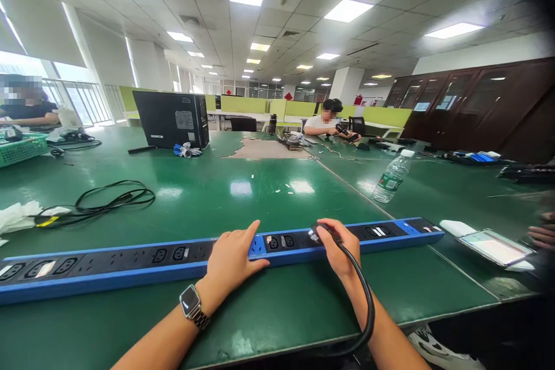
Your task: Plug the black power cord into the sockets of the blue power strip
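A long blue and black power strip (150, 259) lies across the green table in front of me, its sockets facing up. My left hand (229, 254) lies across its middle, the thumb at the near side and the other fingers reaching over the far edge; index finger and thumb are spread apart. Right of it, my right hand (340, 243) pinches a black plug (318, 230) over the strip's sockets. From the plug a thick black power cable (368, 300) loops down past my wrist to the table edge. Whether the plug's pins touch a socket is hidden.
A water bottle (392, 176) stands beyond the strip, and a tablet-like device (496, 243) lies at its right end. To the left are a coiled black cable (115, 199) and a black computer case (169, 118). A co-worker (325, 124) sits across the table.
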Action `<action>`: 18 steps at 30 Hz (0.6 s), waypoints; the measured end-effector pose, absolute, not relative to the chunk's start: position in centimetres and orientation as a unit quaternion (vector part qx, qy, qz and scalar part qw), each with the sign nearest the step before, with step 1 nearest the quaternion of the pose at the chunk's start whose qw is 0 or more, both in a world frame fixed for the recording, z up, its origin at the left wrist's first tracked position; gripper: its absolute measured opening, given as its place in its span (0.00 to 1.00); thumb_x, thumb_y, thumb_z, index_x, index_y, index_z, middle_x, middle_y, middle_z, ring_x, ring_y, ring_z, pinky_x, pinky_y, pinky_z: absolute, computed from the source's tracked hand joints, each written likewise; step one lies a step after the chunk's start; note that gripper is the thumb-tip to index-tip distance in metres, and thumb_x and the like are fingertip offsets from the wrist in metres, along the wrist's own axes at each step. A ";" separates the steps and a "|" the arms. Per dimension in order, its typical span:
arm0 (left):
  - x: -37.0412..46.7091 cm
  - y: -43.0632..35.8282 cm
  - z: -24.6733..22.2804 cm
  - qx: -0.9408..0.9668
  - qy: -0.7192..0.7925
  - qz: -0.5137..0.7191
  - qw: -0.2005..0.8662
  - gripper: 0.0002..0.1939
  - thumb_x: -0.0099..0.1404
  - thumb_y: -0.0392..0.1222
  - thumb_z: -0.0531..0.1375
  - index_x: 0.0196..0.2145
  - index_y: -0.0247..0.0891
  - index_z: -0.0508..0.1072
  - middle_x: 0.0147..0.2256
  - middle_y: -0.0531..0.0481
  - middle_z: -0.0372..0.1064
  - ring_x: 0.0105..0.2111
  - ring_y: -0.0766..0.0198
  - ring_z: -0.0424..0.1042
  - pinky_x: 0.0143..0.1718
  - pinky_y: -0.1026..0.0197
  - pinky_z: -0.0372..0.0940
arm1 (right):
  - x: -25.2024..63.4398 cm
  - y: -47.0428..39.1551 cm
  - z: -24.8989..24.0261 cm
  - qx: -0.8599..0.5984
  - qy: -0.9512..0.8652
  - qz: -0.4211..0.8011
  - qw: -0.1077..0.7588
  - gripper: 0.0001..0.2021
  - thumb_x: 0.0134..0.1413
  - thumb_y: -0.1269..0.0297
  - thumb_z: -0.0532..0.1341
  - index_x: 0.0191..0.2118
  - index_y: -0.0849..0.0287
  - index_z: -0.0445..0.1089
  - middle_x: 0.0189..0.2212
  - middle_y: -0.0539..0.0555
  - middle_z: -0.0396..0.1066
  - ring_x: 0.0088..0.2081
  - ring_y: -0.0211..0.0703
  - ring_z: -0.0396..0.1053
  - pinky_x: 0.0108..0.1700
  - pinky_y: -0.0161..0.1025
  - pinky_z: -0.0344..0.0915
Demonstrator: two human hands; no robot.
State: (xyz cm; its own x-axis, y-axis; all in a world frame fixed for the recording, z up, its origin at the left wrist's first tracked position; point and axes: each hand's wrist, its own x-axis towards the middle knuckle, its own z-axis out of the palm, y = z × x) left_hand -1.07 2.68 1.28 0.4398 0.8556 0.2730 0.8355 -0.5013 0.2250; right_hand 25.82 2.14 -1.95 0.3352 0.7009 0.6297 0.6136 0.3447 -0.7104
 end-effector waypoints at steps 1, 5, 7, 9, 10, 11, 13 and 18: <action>-1.1 2.7 1.2 0.848 0.497 0.180 0.026 0.42 0.56 0.54 0.68 0.64 0.42 0.58 0.50 0.43 0.74 0.49 0.49 0.73 0.51 0.49 0.65 | 26.1 2.0 -2.1 -0.579 -0.583 0.033 0.569 0.13 0.53 0.53 0.61 0.37 0.55 0.76 0.35 0.53 0.77 0.37 0.47 0.72 0.41 0.43 0.67; -1.2 2.8 0.9 0.857 0.475 0.198 0.012 0.37 0.57 0.54 0.67 0.61 0.43 0.62 0.51 0.43 0.74 0.49 0.49 0.72 0.52 0.48 0.65 | 25.8 1.7 -2.1 -0.581 -0.629 -0.013 0.517 0.12 0.54 0.53 0.60 0.36 0.54 0.76 0.35 0.53 0.77 0.38 0.48 0.72 0.43 0.44 0.66; -1.3 2.8 0.7 0.863 0.460 0.207 0.011 0.34 0.58 0.53 0.67 0.59 0.43 0.64 0.52 0.44 0.73 0.50 0.50 0.72 0.52 0.48 0.64 | 25.3 1.7 -1.9 -0.576 -0.646 -0.039 0.500 0.12 0.56 0.54 0.59 0.38 0.55 0.75 0.35 0.53 0.77 0.38 0.47 0.71 0.44 0.44 0.65; -1.4 2.8 0.6 0.868 0.450 0.210 0.012 0.32 0.58 0.52 0.67 0.58 0.43 0.66 0.52 0.44 0.72 0.50 0.50 0.71 0.53 0.47 0.64 | 24.8 1.7 -1.8 -0.575 -0.657 -0.068 0.483 0.12 0.57 0.54 0.59 0.39 0.55 0.75 0.35 0.54 0.77 0.38 0.47 0.71 0.44 0.45 0.64; -1.4 2.8 0.6 0.869 0.447 0.211 0.011 0.31 0.58 0.52 0.67 0.57 0.43 0.67 0.52 0.44 0.72 0.50 0.50 0.71 0.53 0.47 0.64 | 24.7 1.6 -1.8 -0.575 -0.662 -0.083 0.473 0.13 0.57 0.54 0.59 0.40 0.56 0.74 0.35 0.54 0.77 0.38 0.48 0.70 0.44 0.45 0.63; -1.4 2.8 0.6 0.871 0.444 0.211 0.010 0.30 0.59 0.52 0.67 0.56 0.43 0.68 0.52 0.44 0.72 0.50 0.50 0.71 0.53 0.47 0.64 | 24.5 1.6 -1.8 -0.577 -0.665 -0.098 0.464 0.13 0.58 0.54 0.58 0.40 0.56 0.74 0.35 0.54 0.77 0.38 0.48 0.70 0.43 0.44 0.62; -1.5 2.7 0.6 0.876 0.434 0.210 0.001 0.28 0.60 0.52 0.65 0.56 0.44 0.68 0.53 0.44 0.71 0.51 0.50 0.70 0.53 0.47 0.64 | 24.4 1.5 -1.7 -0.581 -0.668 -0.121 0.449 0.13 0.58 0.55 0.58 0.41 0.56 0.74 0.35 0.54 0.76 0.37 0.47 0.70 0.42 0.44 0.61; -1.5 2.5 0.7 0.906 0.379 0.183 -0.038 0.27 0.63 0.47 0.63 0.59 0.48 0.65 0.58 0.44 0.65 0.57 0.48 0.64 0.55 0.45 0.62 | 23.9 1.4 -1.6 -0.585 -0.671 -0.158 0.428 0.13 0.60 0.55 0.57 0.41 0.56 0.74 0.34 0.54 0.76 0.37 0.47 0.70 0.41 0.43 0.60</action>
State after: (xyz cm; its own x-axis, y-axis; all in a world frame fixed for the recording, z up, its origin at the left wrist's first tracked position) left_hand -1.52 2.51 0.67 0.6458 0.6730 0.3605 0.7009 -0.7098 0.0695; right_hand 23.94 1.40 -1.60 0.0502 0.6488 0.7593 0.9197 0.2664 -0.2885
